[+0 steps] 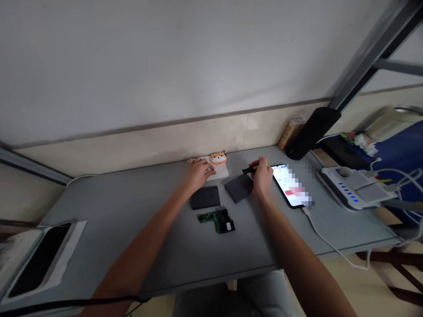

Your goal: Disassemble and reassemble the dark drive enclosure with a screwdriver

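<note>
My left hand rests over a sheet of white paper, its fingers bent and the thumb apart from them; I see nothing held. Beside it on the paper lies an orange animal-face case. My right hand is closed around a screwdriver with a black and yellow handle, its tip pointing left. Under the screwdriver, touching that hand, is a flat dark casing piece. A second black flat piece lies to its left. Nearer me is a green circuit board with a black part.
A lit phone on a white cable lies right of my right hand. Further right stands a white power strip with plugs and cables. A black cylinder leans at the back right. A dark-screened tablet lies at the left.
</note>
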A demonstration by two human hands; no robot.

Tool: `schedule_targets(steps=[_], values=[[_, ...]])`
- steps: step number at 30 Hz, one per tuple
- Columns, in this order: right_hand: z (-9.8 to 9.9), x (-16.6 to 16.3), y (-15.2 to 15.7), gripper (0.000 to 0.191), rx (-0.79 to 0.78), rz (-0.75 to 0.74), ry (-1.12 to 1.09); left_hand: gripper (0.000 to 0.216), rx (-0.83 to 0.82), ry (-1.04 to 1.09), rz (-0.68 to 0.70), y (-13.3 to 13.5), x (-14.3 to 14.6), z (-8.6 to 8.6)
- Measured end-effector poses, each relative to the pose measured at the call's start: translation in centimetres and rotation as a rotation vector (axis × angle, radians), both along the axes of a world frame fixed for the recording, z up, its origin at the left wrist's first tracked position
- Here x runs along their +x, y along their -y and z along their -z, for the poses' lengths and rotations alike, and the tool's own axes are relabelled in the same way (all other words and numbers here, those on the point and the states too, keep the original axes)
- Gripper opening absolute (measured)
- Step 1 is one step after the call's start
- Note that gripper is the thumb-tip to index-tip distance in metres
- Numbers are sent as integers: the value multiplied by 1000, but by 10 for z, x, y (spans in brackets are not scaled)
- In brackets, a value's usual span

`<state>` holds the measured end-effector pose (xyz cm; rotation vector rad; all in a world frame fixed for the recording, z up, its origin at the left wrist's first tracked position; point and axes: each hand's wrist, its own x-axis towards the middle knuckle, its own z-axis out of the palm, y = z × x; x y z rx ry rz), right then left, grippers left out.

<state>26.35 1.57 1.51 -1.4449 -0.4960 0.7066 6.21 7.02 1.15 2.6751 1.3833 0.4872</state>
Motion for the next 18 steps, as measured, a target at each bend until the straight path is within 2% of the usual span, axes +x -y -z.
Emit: schedule_targets(steps=[6,9,13,15,18], values=[[-4,-5,4,35,-72,16,-46,17,54,-26,45,0,3,3],[-6,-6,5,34,-85,13,-75,25,89,22,17,10,-16,5],[-7,-9,6,33,-101,19,-85,33,87,118,-28,31,-55,13],[-7,-12,7,33,-106,14,-73,33,72,176,29,42,-68,16],[-5,-19,10,34,-74,-6,-32,27,34,187,145,55,-73,18]])
